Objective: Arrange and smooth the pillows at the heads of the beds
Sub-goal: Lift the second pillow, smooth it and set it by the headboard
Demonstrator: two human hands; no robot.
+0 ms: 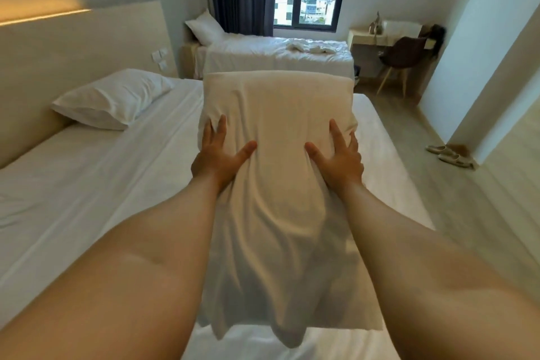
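Pillow held up over near bed, both hands clamped on its sides.

Held pillow hung lengthwise above the near bed, loose case end drooping toward the camera; left hand and right hand squeezed it from either side, thumbs pressed into the front. Second pillow lay beside the held one, against the headboard. Third pillow sat beyond, on the far bed. Step looked like carrying or plumping; next move likely needs laying it flat by the headboard.
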